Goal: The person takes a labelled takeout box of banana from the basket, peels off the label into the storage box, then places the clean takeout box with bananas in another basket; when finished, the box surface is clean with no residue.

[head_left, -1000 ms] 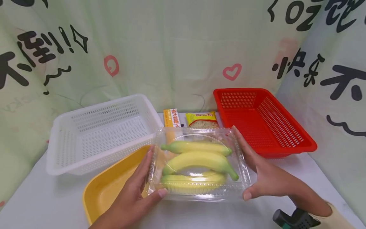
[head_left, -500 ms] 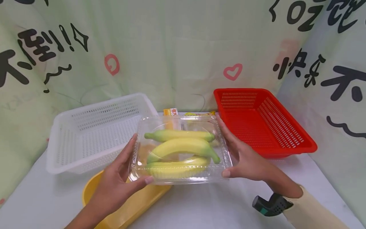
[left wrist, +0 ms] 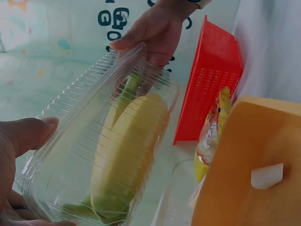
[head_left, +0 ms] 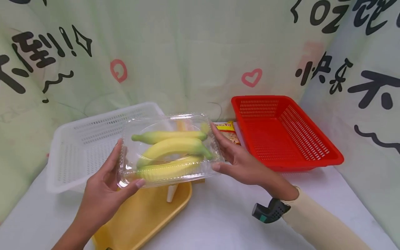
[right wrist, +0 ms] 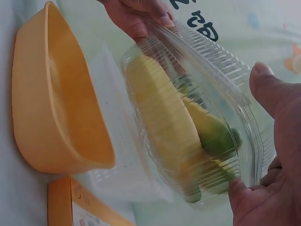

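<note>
A clear plastic clamshell box (head_left: 129, 128) with several bananas (head_left: 175, 147) in it is held above the table in the head view. My left hand (head_left: 101, 187) grips its left end, thumb over the near rim. At the right end my right hand (head_left: 243, 165) holds it, thumb on the near corner and fingers along the side. The box tilts slightly, right end higher, over the yellow basin (head_left: 147, 215) and in front of the white basket (head_left: 78, 149). In the left wrist view the bananas (left wrist: 129, 155) show through the ribbed wall.
A red basket (head_left: 268, 142) stands at the back right. Beside it lies a yellow-topped food packet (head_left: 229, 132), partly behind my right hand. The yellow basin holds a small white piece (head_left: 172, 192). An orange and white carton (right wrist: 89, 207) shows in the right wrist view.
Both hands have carried the box of bananas left and up, from the middle of the table toward the white basket. The box now tilts, and more of the yellow basin and food packet shows.
</note>
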Motion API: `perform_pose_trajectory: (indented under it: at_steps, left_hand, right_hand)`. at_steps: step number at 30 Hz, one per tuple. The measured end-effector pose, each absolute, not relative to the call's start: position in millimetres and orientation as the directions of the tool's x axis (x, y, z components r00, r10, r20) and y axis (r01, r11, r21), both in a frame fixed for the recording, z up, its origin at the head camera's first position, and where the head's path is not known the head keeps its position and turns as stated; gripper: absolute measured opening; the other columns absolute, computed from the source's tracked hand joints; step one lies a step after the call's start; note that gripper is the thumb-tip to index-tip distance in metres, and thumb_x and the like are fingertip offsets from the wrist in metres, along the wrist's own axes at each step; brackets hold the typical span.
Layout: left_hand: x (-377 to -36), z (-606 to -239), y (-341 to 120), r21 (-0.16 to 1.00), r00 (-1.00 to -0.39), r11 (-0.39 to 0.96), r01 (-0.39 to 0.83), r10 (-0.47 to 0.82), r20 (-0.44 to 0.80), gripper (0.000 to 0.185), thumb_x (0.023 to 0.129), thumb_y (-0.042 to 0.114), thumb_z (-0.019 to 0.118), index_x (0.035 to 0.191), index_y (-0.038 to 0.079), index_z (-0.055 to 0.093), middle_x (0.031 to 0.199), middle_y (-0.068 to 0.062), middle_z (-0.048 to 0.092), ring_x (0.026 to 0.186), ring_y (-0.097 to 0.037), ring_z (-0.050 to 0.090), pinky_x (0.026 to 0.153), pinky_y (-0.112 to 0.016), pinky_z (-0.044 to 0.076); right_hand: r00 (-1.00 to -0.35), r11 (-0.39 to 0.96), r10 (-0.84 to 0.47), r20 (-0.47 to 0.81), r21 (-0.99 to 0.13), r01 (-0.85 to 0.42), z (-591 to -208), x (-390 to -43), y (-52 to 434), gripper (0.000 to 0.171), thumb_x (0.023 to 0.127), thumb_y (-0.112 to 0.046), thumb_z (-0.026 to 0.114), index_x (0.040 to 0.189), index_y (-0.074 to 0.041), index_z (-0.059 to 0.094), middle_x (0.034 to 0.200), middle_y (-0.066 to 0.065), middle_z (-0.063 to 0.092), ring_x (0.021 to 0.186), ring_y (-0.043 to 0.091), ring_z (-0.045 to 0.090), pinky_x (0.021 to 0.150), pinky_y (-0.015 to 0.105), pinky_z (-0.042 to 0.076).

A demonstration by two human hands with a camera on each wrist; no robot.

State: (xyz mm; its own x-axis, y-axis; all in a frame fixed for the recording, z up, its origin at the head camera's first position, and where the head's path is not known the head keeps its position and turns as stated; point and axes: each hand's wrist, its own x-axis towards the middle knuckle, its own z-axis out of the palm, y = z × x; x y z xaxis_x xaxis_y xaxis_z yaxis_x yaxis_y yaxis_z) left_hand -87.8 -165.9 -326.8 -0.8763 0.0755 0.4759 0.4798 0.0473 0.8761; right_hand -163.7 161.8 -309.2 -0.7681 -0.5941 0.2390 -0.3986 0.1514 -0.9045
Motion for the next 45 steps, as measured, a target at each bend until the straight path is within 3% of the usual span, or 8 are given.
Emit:
perform_pose_trajectory:
  at_steps: [7,15,28,34,39,45]
  left_hand:
    - [-96.7,-323.2,-177.9,0.883,-0.89,0.12,0.454,0.022,0.455,0.096,0.075,-0.02,0.072,0.153,0.009,0.025,0.16,-0.009,0.02,0.143,-0.02,0.023,0.096,-0.019,0.04]
    - [-107.9,-323.2,-198.6,0.826,-0.903,0.405,0.393,0.003,0.429,0.101,0.078,-0.007,0.077,0.155,0.016,0.017,0.16,-0.007,0.017,0.143,-0.018,0.024,0.093,-0.01,0.038]
    - [-125.0,-326.7,-228.4,0.819,-0.941,0.519,0.242,-0.079,0.329,0.092,0.087,0.012,0.074,0.155,0.021,0.013,0.161,0.0,0.011,0.143,-0.017,0.021,0.094,-0.007,0.033]
    - [-133.3,-328.4,-246.6,0.807,-0.951,0.561,0.186,-0.104,0.292,0.088,0.091,0.022,0.071,0.155,0.024,0.011,0.161,0.001,0.011,0.143,-0.017,0.022,0.091,-0.006,0.034]
    - [-139.5,-329.2,-264.2,0.789,-0.961,0.6,0.132,-0.116,0.25,0.089,0.092,0.029,0.069,0.155,0.026,0.007,0.16,-0.007,0.013,0.142,-0.022,0.024,0.088,-0.006,0.035]
    - [-143.2,-332.0,-275.6,0.768,-0.972,0.638,0.064,-0.134,0.192,0.093,0.091,0.036,0.069,0.155,0.025,0.003,0.16,-0.007,0.01,0.142,-0.033,0.021,0.089,-0.009,0.035]
  right_hand:
    - [-0.776,0.224,-0.56,0.292,-0.848,-0.48,-309.8,-173.7,139.0,0.083,0.093,-0.021,0.067,0.157,-0.023,0.013,0.158,-0.001,0.023,0.14,0.02,0.03,0.087,0.034,0.052]
    - [-0.786,0.248,-0.547,0.288,-0.841,-0.481,-310.0,-190.4,111.0,0.074,0.097,-0.02,0.061,0.156,-0.013,0.017,0.159,-0.002,0.022,0.139,0.015,0.033,0.095,0.027,0.046]
    - [-0.726,0.17,-0.623,0.291,-0.855,-0.489,-316.5,-235.3,73.8,0.066,0.101,-0.013,0.055,0.153,0.0,0.018,0.16,0.01,0.017,0.143,0.019,0.025,0.106,0.025,0.035]
    - [-0.714,0.153,-0.641,0.281,-0.865,-0.477,-321.6,-252.0,55.6,0.064,0.102,-0.014,0.052,0.154,-0.001,0.016,0.16,0.012,0.015,0.141,0.021,0.031,0.107,0.025,0.035]
    - [-0.703,0.173,-0.667,0.245,-0.868,-0.466,-322.3,-261.8,38.5,0.065,0.103,-0.018,0.05,0.154,-0.002,0.013,0.161,0.01,0.013,0.142,0.019,0.028,0.107,0.023,0.033]
    - [-0.691,0.228,-0.704,0.163,-0.87,-0.438,-323.8,-269.5,23.7,0.073,0.101,-0.018,0.054,0.154,-0.003,0.007,0.162,0.008,0.007,0.143,0.02,0.023,0.108,0.021,0.03]
